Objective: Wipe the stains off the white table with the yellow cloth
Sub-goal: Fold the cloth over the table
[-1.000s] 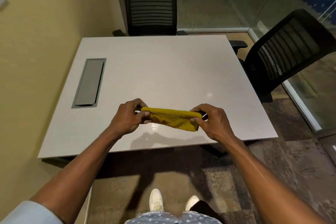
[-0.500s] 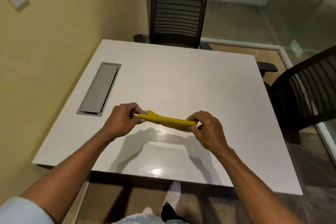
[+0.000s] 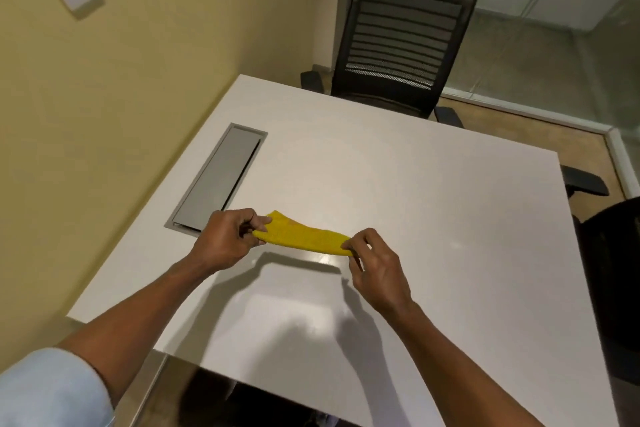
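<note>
Left hand [image 3: 221,241], right hand [image 3: 375,267] pinch folded yellow cloth [image 3: 304,234] taut.

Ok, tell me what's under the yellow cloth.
The yellow cloth is held above the white table by the left hand and right hand. Beneath it only its shadow on bare tabletop shows; no stain is visible there.

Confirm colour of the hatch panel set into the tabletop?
Grey: the hatch panel is flat metallic grey against the white table. Head view, the only one.

White table [image 3: 433,204] — glossy, square, grey cable hatch [image 3: 221,180] set flush
</note>
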Demonstrator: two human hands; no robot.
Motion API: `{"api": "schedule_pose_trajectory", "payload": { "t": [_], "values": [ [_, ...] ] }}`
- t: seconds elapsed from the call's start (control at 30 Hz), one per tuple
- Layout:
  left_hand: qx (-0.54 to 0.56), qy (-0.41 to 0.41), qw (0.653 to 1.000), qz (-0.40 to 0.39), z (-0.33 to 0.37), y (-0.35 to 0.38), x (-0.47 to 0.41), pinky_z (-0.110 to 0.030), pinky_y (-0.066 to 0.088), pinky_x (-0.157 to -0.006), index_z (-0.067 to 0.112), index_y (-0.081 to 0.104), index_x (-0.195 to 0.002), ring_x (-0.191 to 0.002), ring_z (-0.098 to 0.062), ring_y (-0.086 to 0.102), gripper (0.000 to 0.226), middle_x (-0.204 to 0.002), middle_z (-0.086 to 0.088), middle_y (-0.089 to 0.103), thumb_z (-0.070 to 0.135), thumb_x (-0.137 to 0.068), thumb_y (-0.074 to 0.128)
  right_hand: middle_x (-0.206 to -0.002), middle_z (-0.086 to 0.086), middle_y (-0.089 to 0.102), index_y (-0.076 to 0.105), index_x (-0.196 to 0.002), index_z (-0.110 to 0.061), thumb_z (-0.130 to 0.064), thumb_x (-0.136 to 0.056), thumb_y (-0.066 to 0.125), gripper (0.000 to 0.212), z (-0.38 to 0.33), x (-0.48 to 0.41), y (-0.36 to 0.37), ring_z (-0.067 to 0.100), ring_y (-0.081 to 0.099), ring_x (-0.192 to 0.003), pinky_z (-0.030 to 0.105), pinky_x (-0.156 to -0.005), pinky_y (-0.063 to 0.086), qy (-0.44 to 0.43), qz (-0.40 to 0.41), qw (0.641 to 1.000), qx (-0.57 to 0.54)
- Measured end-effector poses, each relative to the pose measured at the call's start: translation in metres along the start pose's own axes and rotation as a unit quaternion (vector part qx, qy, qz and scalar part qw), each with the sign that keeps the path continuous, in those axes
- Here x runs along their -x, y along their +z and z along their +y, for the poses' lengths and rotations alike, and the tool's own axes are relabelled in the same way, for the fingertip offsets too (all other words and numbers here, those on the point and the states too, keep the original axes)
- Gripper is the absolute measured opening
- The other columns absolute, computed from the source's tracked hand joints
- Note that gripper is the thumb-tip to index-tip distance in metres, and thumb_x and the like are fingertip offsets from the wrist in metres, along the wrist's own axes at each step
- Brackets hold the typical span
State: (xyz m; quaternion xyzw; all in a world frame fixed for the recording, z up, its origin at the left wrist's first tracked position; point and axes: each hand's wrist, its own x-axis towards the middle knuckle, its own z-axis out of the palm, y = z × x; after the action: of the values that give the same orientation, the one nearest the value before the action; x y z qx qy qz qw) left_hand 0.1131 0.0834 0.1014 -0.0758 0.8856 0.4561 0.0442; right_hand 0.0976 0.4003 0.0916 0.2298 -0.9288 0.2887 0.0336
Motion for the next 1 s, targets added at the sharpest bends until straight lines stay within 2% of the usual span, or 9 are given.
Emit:
{"api": "schedule_pose_trajectory", "payload": {
  "t": [0.17,0.3,0.37,0.47,0.53,0.6,0.73,0.87,1.0],
  "values": [
    [-0.074,0.088,0.993,-0.006,-0.031,-0.024,-0.051,-0.043,0.065,-0.097,-0.005,0.077,-0.095,-0.119,-0.027,0.076,0.012,-0.126,-0.019,0.078,-0.011,-0.086,0.082,-0.112,0.013,0.064,0.074,-0.108,-0.007,0.006,-0.09,0.068,0.023,-0.005,-0.055,0.037,0.032,0.067,-0.087,0.047,-0.065,0.059,0.016,-0.012,1.0,0.02],
    [-0.126,0.125,0.984,0.013,-0.065,-0.042,-0.104,-0.034,0.059,-0.086,-0.002,0.08,-0.109,-0.089,-0.035,0.082,0.026,-0.123,-0.014,0.081,-0.014,-0.086,0.079,-0.113,0.018,0.064,0.073,-0.106,-0.004,0.012,-0.083,0.069,0.028,-0.014,-0.103,0.073,0.037,0.067,-0.087,0.046,-0.059,0.058,0.038,-0.003,0.999,0.027],
    [-0.146,0.141,0.979,0.004,-0.081,-0.048,-0.125,-0.034,0.059,-0.085,-0.002,0.077,-0.124,-0.087,-0.035,0.082,0.04,-0.114,-0.014,0.083,-0.015,-0.086,0.079,-0.116,0.019,0.063,0.073,-0.106,-0.003,0.011,-0.085,0.066,0.027,-0.015,-0.121,0.093,0.038,0.067,-0.087,0.047,-0.057,0.057,0.05,-0.006,0.998,0.026],
    [-0.181,0.186,0.965,-0.038,-0.112,-0.05,-0.152,-0.048,0.068,-0.072,-0.009,0.071,-0.129,-0.076,-0.038,0.08,0.052,-0.096,-0.021,0.082,-0.019,-0.079,0.082,-0.118,0.019,0.062,0.073,-0.108,-0.003,0.01,-0.086,0.065,0.026,-0.014,-0.142,0.124,0.037,0.067,-0.09,0.047,-0.058,0.058,0.079,-0.01,0.996,0.027],
    [-0.206,0.188,0.959,-0.056,-0.132,-0.046,-0.162,-0.056,0.067,-0.069,-0.006,0.07,-0.131,-0.078,-0.042,0.078,0.041,-0.097,-0.026,0.08,-0.01,-0.09,0.074,-0.118,0.02,0.061,0.073,-0.108,-0.001,0.011,-0.086,0.064,0.026,-0.011,-0.146,0.142,0.038,0.067,-0.093,0.047,-0.061,0.059,0.095,-0.028,0.995,0.028],
    [-0.247,0.182,0.95,-0.053,-0.147,-0.042,-0.166,-0.056,0.065,-0.076,0.005,0.069,-0.127,-0.088,-0.046,0.077,0.027,-0.11,-0.029,0.078,0.004,-0.099,0.066,-0.118,0.023,0.061,0.072,-0.105,0.003,0.012,-0.084,0.063,0.025,-0.009,-0.146,0.158,0.04,0.068,-0.096,0.047,-0.065,0.06,0.101,-0.05,0.993,0.035],
    [-0.323,0.212,0.915,-0.116,-0.165,-0.032,-0.153,-0.048,0.067,-0.066,0.004,0.077,-0.093,-0.1,-0.044,0.077,0.031,-0.117,-0.024,0.079,-0.013,-0.069,0.088,-0.115,0.026,0.068,0.078,-0.093,0.003,0.016,-0.071,0.069,0.028,-0.011,-0.13,0.174,0.043,0.072,-0.101,0.042,-0.074,0.063,0.132,-0.073,0.988,0.023],
    [-0.351,0.189,0.914,-0.077,-0.175,-0.031,-0.144,-0.054,0.063,-0.095,-0.001,0.072,-0.126,-0.137,-0.045,0.062,0.043,-0.146,-0.024,0.067,0.001,-0.083,0.076,-0.131,0.018,0.069,0.078,-0.113,-0.005,0.001,-0.078,0.071,0.036,-0.02,-0.121,0.169,0.037,0.069,-0.122,0.043,-0.094,0.061,0.174,-0.056,0.982,0.042],
    [-0.368,0.221,0.896,-0.113,-0.177,-0.019,-0.141,-0.054,0.038,-0.128,-0.007,0.046,-0.156,-0.162,-0.042,0.03,0.073,-0.171,-0.028,0.033,0.037,-0.102,0.066,-0.153,0.019,0.056,0.065,-0.14,-0.005,-0.013,-0.089,0.065,0.051,-0.02,-0.124,0.174,0.036,0.053,-0.145,0.045,-0.114,0.051,0.113,-0.083,0.989,0.05]
  ]
}}
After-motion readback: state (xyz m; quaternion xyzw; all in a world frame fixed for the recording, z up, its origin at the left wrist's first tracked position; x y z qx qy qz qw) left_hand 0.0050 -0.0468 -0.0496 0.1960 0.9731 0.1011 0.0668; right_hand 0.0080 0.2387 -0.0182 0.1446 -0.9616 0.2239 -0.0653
